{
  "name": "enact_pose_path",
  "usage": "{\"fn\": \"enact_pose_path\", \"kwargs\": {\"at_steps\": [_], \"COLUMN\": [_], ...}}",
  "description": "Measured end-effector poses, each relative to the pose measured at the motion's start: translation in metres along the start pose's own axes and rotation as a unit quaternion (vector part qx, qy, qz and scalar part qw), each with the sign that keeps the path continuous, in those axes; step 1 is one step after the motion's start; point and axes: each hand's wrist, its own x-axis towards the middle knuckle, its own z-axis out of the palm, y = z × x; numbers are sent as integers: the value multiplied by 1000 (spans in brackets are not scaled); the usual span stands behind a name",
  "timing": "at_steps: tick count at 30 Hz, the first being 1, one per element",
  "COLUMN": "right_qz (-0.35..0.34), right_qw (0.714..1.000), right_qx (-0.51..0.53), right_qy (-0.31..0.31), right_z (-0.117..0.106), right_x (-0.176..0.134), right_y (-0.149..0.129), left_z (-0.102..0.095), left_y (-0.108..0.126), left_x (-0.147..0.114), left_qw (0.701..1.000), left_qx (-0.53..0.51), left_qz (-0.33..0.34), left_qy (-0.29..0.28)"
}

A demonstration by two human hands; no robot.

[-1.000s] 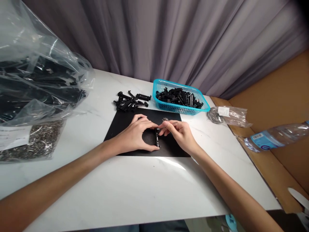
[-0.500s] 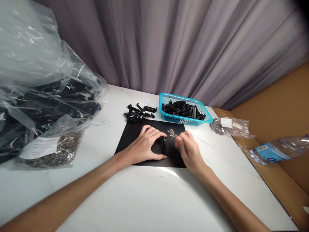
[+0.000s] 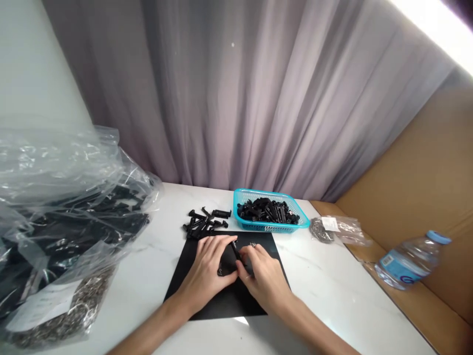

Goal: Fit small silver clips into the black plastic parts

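Note:
A slim black plastic part is gripped lengthwise by my left hand, its fingertips at the far end and its thumb near the close end. Against the right side of that part, the thumb and forefinger of my right hand are pinched together. Whatever small thing they may hold is hidden. Both hands are over a black mat. A small pile of shiny metal pieces shows just beyond my right fingers, partly covered by them. Some tiny shiny bits appear beside my left thumb.
Loose black parts lie behind the mat, left of a blue basket full of similar parts. Large clear bags and a bag of metal pieces stand left. At right are a small bag, a bottle and cardboard.
My right hand has moved left from beside the metal pile to the black part in my left hand. The part now leans, and the whole view has tilted upward.

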Motion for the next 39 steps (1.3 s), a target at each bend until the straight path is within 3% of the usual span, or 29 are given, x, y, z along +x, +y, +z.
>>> {"fn": "enact_pose_path", "kwargs": {"at_steps": [2, 6, 10, 13, 16, 20, 23, 29, 35, 39], "right_qz": [2, 38, 68, 50, -5, -64, -71, -91, -131, -111], "right_qw": [1000, 987, 970, 970, 980, 993, 989, 979, 975, 981], "right_qx": [-17, -146, -231, -232, -193, -75, -16, 29, -6, 8], "right_qy": [15, 51, 27, 44, 39, -62, -128, -181, -181, -162], "right_z": [-6, -29, -44, -40, -29, -13, -3, -1, -3, 3], "right_x": [15, 65, 96, 85, 52, 10, -8, -14, -12, -15], "right_y": [8, 35, 51, 45, 31, 10, -4, -17, -18, -16], "left_z": [2, 4, 1, 2, 5, 5, 2, 5, 3, -2], "left_y": [-11, -45, -70, -74, -71, -65, -60, -57, -57, -55], "left_x": [1, 4, 3, 2, 2, 4, 5, 6, 8, 9], "left_qw": [1000, 995, 989, 988, 989, 990, 993, 999, 999, 999], "left_qx": [22, 98, 146, 151, 145, 134, 111, 49, 18, 8], "left_qz": [-1, -20, -15, -7, -5, -8, -1, -6, -25, -40], "left_qy": [8, 13, -11, -36, -35, -40, -42, -11, 18, 27]}}
